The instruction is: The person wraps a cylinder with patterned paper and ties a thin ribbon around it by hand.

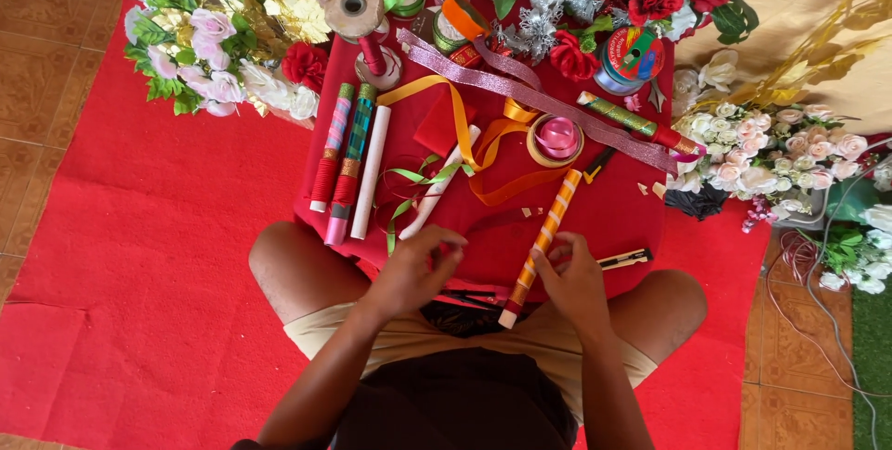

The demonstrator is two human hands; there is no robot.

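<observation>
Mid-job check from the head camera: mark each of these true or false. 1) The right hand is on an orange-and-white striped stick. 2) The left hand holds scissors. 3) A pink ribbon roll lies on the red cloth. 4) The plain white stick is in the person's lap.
1) True: the right hand grips the orange-and-white striped stick.
2) False: the left hand pinches a red strip; no scissors show in it.
3) True: the pink ribbon roll lies on the red cloth.
4) False: the plain white stick lies on the cloth beside two wrapped sticks.
</observation>
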